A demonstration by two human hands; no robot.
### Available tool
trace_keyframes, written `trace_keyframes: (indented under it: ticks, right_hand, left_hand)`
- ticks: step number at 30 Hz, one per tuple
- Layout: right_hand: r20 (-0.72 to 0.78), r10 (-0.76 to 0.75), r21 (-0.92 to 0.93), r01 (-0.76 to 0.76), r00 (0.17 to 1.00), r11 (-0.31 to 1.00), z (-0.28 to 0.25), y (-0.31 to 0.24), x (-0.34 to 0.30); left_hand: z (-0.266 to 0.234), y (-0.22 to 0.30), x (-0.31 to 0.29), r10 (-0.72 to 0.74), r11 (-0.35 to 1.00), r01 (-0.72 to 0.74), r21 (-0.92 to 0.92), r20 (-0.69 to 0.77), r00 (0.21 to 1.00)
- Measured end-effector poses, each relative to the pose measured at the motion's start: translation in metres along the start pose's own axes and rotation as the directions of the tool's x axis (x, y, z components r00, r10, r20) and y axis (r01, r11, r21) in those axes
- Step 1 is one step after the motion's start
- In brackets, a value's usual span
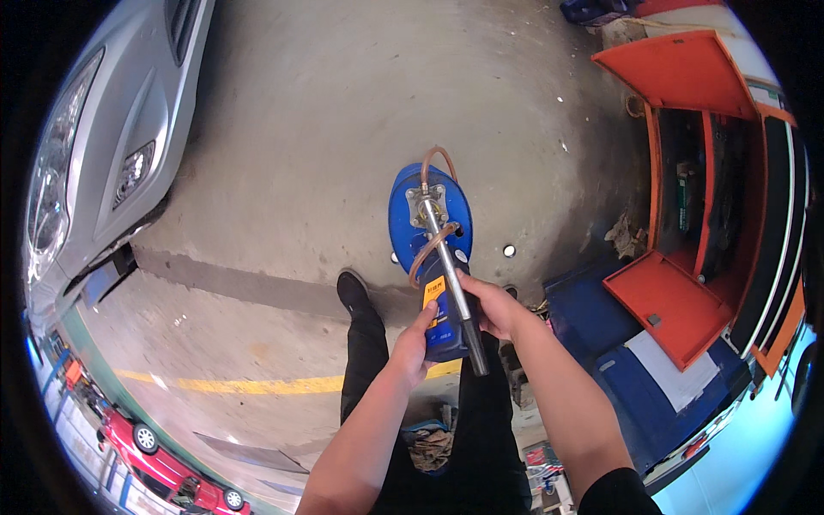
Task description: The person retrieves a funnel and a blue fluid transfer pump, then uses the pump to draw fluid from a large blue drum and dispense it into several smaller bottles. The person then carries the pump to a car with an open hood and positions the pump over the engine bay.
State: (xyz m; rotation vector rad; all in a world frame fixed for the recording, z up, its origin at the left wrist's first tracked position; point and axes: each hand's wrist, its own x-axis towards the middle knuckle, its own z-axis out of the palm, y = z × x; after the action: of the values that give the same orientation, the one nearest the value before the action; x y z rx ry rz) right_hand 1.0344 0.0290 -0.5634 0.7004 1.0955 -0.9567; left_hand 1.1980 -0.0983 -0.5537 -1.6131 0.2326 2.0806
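Note:
A dark blue oil bottle (441, 319) with a yellow label is held between my two hands, in front of my legs. My left hand (414, 343) is closed around its lower left side, thumb on the front. My right hand (489, 302) grips the upper right side; some of its fingers are hidden behind. Just ahead stands a blue drum (408, 210) with a metal hand pump (427, 204) on top. The pump's lever (456, 287), black at its end, slants across the bottle. A brownish see-through hose (427, 251) curves down toward the bottle's top; its end cannot be made out.
A silver car (150, 77) stands at the left. On the right is an orange cabinet (674, 77) with doors swung open, beside a dark blue surface (592, 313) with a pale sheet. A yellow line (257, 385) crosses the floor; a red car (159, 455) is at lower left.

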Motion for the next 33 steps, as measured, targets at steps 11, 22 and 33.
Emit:
trace_keyframes:
  ticks: [11,22,33]
  right_hand:
    - [-0.131,0.03,-0.081,-0.041,0.991,0.996,-0.002,-0.003,0.014]
    - [-0.279,0.023,-0.111,-0.056,0.96,0.992,-0.006,-0.003,0.023]
    - [-0.234,0.063,-0.09,-0.086,0.97,0.992,0.001,-0.012,0.022]
  left_hand:
    - [-0.007,0.028,-0.015,-0.111,0.994,0.113,-0.013,0.094,0.989]
    - [-0.001,0.031,0.005,-0.08,0.997,0.08,0.009,-0.029,0.996]
    - [-0.004,0.043,0.015,-0.104,0.993,0.111,-0.043,0.134,0.986]
